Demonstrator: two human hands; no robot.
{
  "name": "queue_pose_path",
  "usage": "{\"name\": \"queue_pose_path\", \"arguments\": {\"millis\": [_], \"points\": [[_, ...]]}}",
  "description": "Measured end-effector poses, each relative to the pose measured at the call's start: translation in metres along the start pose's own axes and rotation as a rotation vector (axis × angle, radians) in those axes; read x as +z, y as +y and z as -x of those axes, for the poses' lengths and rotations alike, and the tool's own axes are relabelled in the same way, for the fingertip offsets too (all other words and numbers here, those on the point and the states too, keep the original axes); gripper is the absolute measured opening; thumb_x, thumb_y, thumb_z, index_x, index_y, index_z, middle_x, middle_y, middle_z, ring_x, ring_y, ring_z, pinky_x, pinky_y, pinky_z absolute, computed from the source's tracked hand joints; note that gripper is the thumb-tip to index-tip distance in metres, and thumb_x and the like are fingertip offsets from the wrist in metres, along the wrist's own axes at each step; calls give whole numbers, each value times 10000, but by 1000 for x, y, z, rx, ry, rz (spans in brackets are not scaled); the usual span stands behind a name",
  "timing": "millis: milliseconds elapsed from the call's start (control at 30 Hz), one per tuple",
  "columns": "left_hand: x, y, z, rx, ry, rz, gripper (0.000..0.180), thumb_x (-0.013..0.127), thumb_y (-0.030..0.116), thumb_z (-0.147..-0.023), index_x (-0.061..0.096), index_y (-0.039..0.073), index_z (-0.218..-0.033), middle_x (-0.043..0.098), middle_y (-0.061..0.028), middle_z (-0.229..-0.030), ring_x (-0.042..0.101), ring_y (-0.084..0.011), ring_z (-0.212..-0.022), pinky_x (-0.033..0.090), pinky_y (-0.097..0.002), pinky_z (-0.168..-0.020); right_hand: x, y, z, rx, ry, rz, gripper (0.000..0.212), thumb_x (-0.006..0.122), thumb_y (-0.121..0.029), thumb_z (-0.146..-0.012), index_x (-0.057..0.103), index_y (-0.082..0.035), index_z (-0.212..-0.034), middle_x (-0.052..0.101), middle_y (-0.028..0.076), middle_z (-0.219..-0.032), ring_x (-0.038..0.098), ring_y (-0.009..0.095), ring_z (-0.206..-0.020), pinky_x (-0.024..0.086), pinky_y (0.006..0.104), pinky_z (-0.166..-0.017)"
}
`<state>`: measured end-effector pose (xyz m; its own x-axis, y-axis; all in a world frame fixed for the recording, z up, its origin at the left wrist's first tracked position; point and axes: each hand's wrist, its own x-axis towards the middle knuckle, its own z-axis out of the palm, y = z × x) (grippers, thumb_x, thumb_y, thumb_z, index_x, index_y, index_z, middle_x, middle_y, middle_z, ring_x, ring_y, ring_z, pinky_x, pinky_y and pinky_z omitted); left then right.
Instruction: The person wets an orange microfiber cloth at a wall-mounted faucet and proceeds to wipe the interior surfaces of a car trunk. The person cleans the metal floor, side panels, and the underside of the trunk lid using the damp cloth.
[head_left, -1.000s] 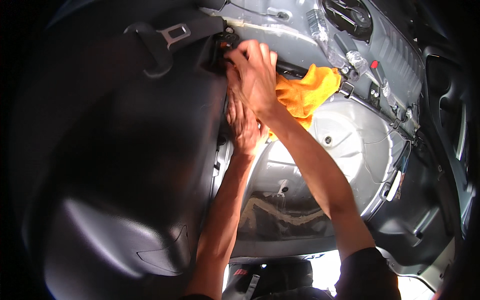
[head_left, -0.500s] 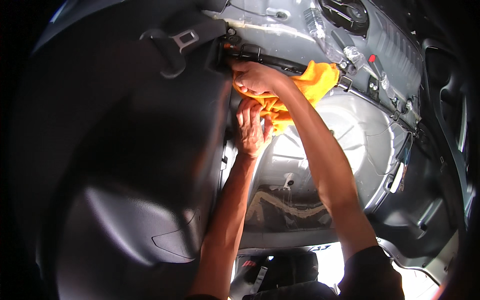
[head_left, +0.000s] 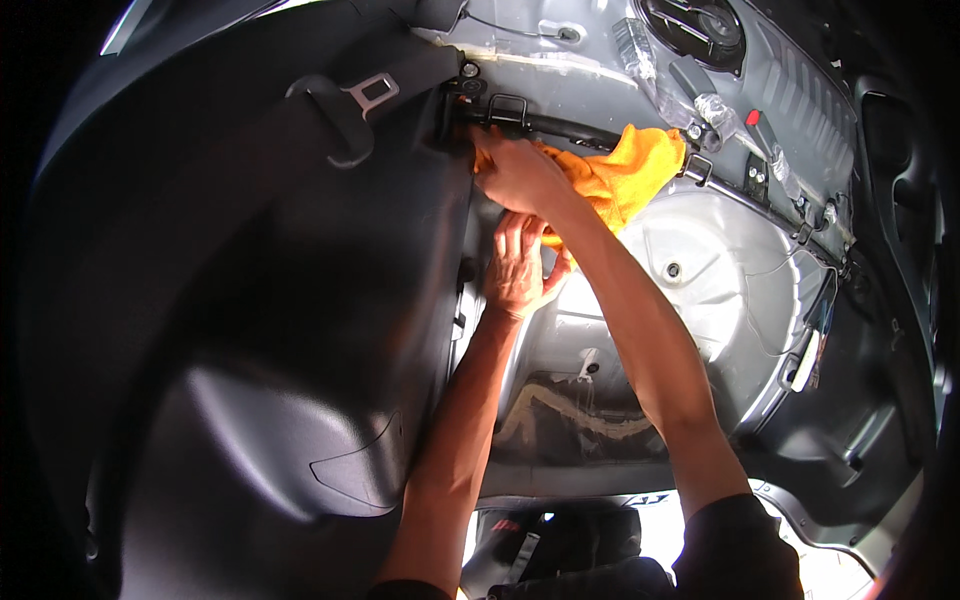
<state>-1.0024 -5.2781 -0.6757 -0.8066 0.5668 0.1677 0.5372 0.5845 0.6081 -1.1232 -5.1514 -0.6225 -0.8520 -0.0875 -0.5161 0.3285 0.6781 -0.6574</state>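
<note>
An orange cloth (head_left: pixel 640 170) lies bunched along a black crossbar (head_left: pixel 575 130) in the bare car interior. My right hand (head_left: pixel 525 178) is closed on the cloth's left part, its fingers reaching into the dark corner at the bar's left end, where the fingertips are partly hidden. Just below it my left hand (head_left: pixel 517 270) rests with fingers stretched upward and thumb apart, touching the cloth's lower edge. My right forearm crosses in front of part of the cloth.
Black side trim (head_left: pixel 300 270) fills the left, with a seat belt buckle tongue (head_left: pixel 377 90) on it. A round pale metal floor well (head_left: pixel 690 235) lies to the right. Plastic-wrapped belt buckles (head_left: pixel 715 112) stand beyond the bar, and loose wiring (head_left: pixel 808 360) hangs at the right.
My right hand has pushed slightly further toward the corner, turning so its back shows more. My left hand has shifted a little right and down. The view has moved slightly.
</note>
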Motion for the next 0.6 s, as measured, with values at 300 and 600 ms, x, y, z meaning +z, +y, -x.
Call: {"name": "queue_pose_path", "arguments": {"millis": [300, 600], "points": [[5, 3, 1, -48, 41, 48, 678, 803, 285, -847, 483, 42, -1393, 483, -210, -1386, 440, -401, -1334, 381, -527, -1154, -31, 23, -22, 37, -475, -460, 824, 598, -62, -924, 320, -188, -1690, 615, 88, -798, 504, 91, -587, 431, 237, -535], [4, 4, -1, -41, 76, 48, 708, 796, 321, -882, 459, 24, -1429, 466, -236, -1398, 432, -425, -1325, 390, -538, -1130, -25, 38, -22, 13, -692, -932, 977, 558, -59, -944, 0, -193, -1736, 581, 51, -853, 435, 67, -569, 402, 213, -515]]}}
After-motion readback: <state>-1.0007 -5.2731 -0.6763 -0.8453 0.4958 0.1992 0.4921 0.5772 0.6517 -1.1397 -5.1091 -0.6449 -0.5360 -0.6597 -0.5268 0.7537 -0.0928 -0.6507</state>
